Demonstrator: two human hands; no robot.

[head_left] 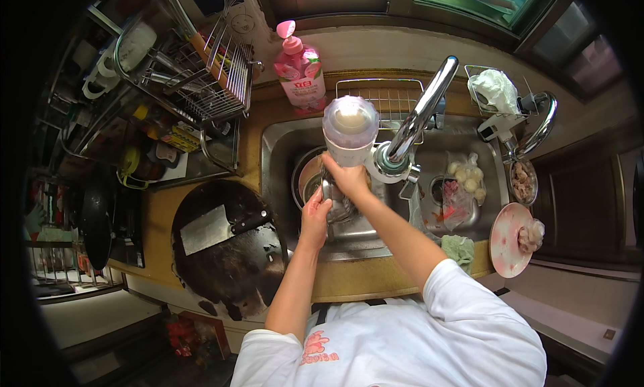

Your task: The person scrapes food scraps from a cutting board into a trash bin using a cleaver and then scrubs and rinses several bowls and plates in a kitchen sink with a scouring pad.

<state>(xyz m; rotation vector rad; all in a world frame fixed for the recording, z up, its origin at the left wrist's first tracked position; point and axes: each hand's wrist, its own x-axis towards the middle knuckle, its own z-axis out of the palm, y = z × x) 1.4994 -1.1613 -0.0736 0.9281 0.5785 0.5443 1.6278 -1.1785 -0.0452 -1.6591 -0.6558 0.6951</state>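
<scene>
Over the left basin of a steel double sink (274, 185), my left hand (316, 216) grips the rim of a steel bowl (327, 190), which is tilted on its side. My right hand (349, 178) is at the bowl's upper right side, below the tap's filter; its fingertips are partly hidden, so what they hold is unclear. Beneath the bowl, a round pan (298, 178) stands in the basin. The white, clear-topped tap filter (350, 127) covers part of the view just above my right hand, beside the chrome faucet (422, 110).
Left of the sink, a cleaver (206, 231) lies on a dark round chopping board (226, 281). A pink soap bottle (302, 80) stands behind. Bagged food (468, 178) lies in the right basin. A green cloth (458, 250) and a plate with meat (505, 241) are at right.
</scene>
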